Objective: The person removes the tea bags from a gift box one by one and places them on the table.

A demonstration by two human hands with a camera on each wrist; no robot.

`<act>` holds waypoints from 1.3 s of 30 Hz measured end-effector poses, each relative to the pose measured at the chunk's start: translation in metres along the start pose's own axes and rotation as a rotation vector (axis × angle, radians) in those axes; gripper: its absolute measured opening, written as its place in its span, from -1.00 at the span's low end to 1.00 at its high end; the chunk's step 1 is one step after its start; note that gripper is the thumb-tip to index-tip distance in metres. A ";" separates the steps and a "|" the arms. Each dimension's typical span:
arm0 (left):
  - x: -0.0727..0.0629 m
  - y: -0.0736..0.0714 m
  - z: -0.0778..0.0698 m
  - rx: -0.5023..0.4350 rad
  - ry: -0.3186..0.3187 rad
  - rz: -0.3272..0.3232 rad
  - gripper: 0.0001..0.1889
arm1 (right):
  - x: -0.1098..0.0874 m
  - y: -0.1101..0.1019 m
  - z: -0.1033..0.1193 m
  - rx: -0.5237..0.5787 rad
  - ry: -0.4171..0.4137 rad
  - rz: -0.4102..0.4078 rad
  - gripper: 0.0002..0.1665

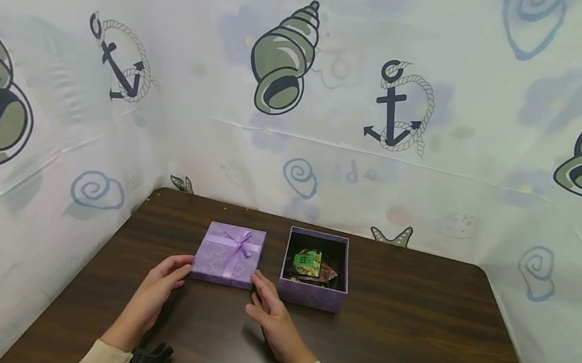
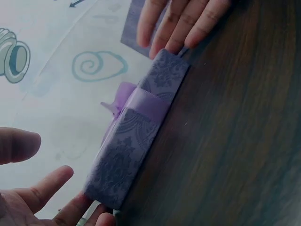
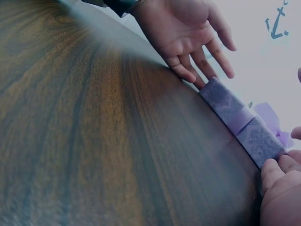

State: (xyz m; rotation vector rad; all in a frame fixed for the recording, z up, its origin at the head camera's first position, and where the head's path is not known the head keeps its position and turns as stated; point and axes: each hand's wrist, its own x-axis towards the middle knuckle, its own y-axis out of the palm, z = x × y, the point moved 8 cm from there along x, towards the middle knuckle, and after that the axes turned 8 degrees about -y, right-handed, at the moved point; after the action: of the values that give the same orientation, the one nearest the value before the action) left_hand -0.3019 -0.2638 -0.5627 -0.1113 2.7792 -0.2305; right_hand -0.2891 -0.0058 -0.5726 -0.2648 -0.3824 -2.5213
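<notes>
A purple patterned box lid [image 1: 208,260] with a lilac ribbon bow [image 1: 240,243] lies flat on the table, bow upward. My left hand [image 1: 156,290] is at its left side, fingertips touching the edge near the front corner. On the opposite side, my right hand [image 1: 274,323] has its fingertips at the lid's front right corner, fingers loosely extended. Both wrist views show the lid's front side between the two hands. Right of the lid stands the matching purple box [image 1: 310,297], uncovered and dark inside. It holds a green packet [image 1: 307,263] and a brownish packet [image 1: 326,274].
The dark wood-grain table [image 1: 412,350] has its far edge just behind the lid and box. A pale curtain [image 1: 326,174] printed with shells and anchors surrounds it at the back and sides. Black wrist straps [image 1: 150,358] sit at both cuffs.
</notes>
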 end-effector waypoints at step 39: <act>-0.039 0.042 -0.046 -0.005 0.463 -0.153 -0.67 | -0.002 -0.002 0.083 -0.042 -0.317 -0.038 -0.41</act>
State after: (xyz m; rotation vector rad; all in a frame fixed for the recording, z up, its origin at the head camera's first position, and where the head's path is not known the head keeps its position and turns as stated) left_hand -0.2838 -0.2118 -0.5148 -0.3082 3.2341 -0.3230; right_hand -0.2800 0.0238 -0.4951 -0.6847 -0.4607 -2.5288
